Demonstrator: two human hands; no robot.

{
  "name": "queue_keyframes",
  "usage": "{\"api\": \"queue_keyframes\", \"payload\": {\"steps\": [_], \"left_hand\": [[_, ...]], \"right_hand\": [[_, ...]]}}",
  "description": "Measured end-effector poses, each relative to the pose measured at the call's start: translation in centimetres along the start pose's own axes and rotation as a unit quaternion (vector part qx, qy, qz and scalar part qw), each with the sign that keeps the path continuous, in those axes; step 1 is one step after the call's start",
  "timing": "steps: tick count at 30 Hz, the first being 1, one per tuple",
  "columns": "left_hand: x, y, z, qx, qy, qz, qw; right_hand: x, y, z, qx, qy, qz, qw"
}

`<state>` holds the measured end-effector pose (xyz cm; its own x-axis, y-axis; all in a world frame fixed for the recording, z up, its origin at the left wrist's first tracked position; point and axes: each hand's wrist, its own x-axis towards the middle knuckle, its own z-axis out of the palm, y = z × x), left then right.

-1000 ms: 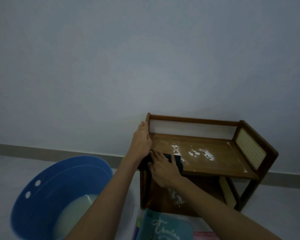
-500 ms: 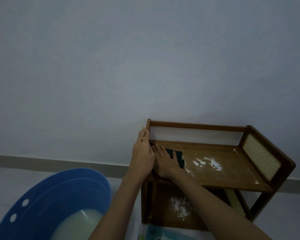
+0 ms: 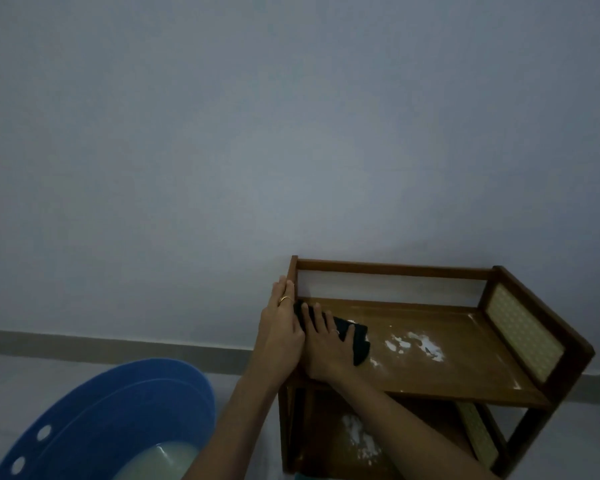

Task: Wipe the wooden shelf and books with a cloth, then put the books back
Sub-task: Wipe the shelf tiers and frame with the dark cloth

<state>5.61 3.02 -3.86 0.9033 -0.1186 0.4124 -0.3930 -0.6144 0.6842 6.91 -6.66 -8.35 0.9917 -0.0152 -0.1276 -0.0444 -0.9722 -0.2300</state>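
A small wooden shelf (image 3: 447,355) with two boards stands against the wall at the lower right. White powder patches (image 3: 413,342) lie on its top board, and more powder (image 3: 361,438) on the lower board. My right hand (image 3: 329,351) presses flat on a dark cloth (image 3: 359,342) at the top board's left end, fingers straight. My left hand (image 3: 281,327) rests against the shelf's left side panel, fingers straight along the wood. No book shows clearly; only a sliver of teal sits at the bottom edge.
A blue plastic basin (image 3: 118,420) holding cloudy water (image 3: 156,462) stands on the floor left of the shelf. A plain wall with a grey skirting strip (image 3: 101,344) runs behind. The shelf's right side has a woven panel (image 3: 523,334).
My right hand slid the cloth from the top board's front edge to its back left, then slightly rightward. The view tilted up, so the teal book dropped out of frame.
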Motion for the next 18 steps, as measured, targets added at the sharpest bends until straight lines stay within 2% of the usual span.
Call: {"api": "queue_keyframes", "payload": {"steps": [9,13,18], "left_hand": [[0.3,0.2,0.8,0.015,0.060,0.050,0.997],[0.1,0.3,0.8,0.022,0.061,0.049,0.997],[0.0,0.7,0.7,0.021,0.065,0.034,0.997]], "right_hand": [[3.5,1.6,-1.5,0.024,0.034,0.050,0.998],[2.5,4.9,-2.3,0.028,0.041,0.076,0.996],[0.1,10.5,-3.6,0.024,0.060,0.158,0.985]]}}
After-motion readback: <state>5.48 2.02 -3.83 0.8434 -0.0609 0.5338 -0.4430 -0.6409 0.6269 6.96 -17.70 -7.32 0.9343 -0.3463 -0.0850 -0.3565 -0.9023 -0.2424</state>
